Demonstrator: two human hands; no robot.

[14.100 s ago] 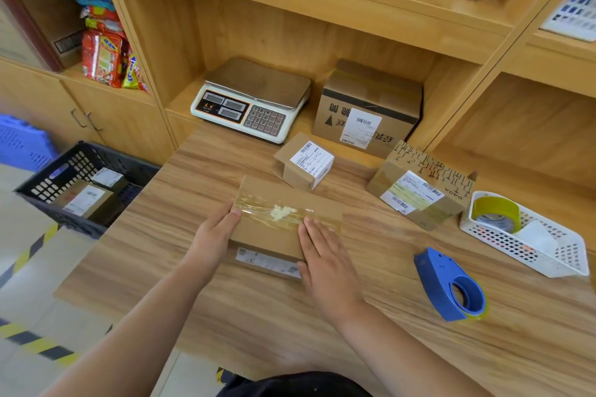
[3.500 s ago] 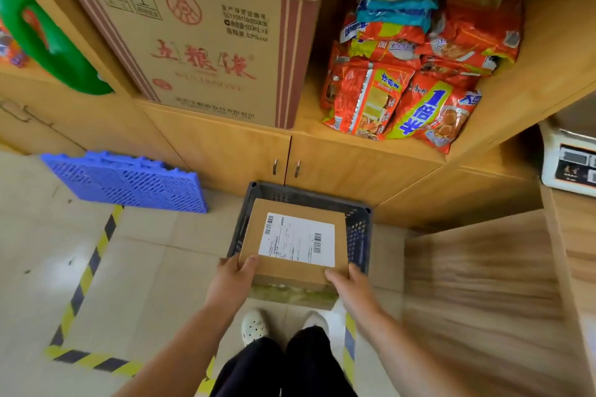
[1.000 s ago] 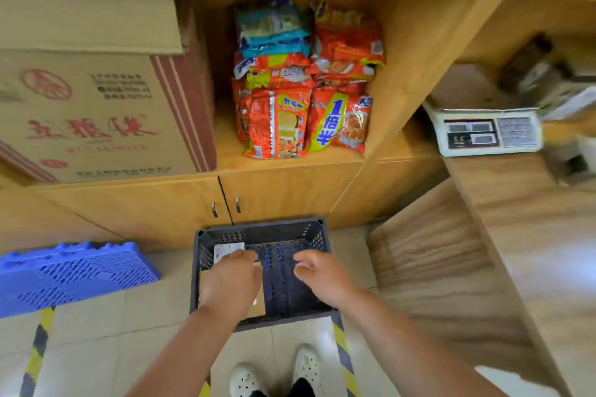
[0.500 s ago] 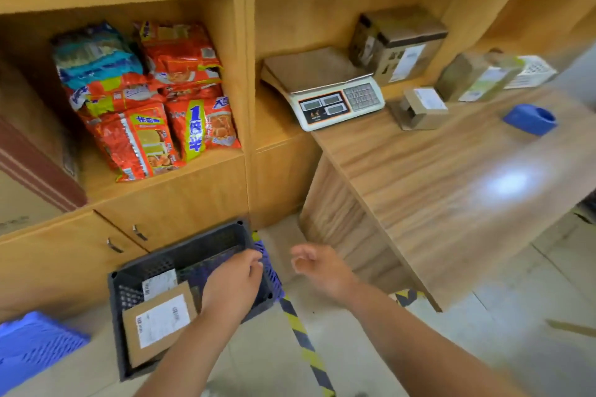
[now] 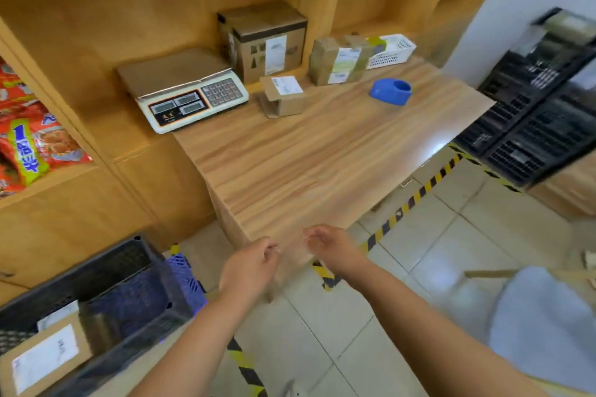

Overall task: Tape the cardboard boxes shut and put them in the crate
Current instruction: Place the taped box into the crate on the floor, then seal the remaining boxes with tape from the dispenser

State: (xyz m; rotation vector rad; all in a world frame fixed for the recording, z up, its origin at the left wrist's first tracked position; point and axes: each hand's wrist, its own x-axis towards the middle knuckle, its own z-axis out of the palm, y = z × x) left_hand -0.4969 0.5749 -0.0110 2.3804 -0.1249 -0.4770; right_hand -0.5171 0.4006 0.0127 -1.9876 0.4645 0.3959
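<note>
A wooden shelving unit (image 5: 96, 26) fills the back and left of the view, and red snack packets (image 5: 29, 145) are stacked in its left compartment. A wood-grain table (image 5: 322, 155) is set against it and runs toward the viewer. A stack of black crates (image 5: 541, 113) is seen to the right of the table, beyond a strip of yellow-and-black floor tape (image 5: 416, 193).

At lower left, on the floor beside the table, a dark crate (image 5: 142, 255) is placed. A labelled cardboard box (image 5: 42, 361) is laid inside it at the near end, label up, and a second white label shows just behind it.

A weighing scale (image 5: 183, 87) is set on the shelf ledge at the table's far left corner. To its right, a large cardboard box (image 5: 267, 39) is stood in the shelf compartment. A medium box (image 5: 338, 61), labelled and crossed with tape, is placed further right, just beside a white basket (image 5: 392, 50).

Both hands are held in the air over the table's near corner, close together but apart. The left hand (image 5: 250, 267) is seen with fingers loosely curled and nothing held. The right hand (image 5: 332, 246) is likewise loosely bent and empty.

A small box (image 5: 282, 97), one end flap open, is set on the table between the scale and the medium box. A blue tape dispenser (image 5: 391, 92) is laid on the table near the medium box, apart from it.
</note>
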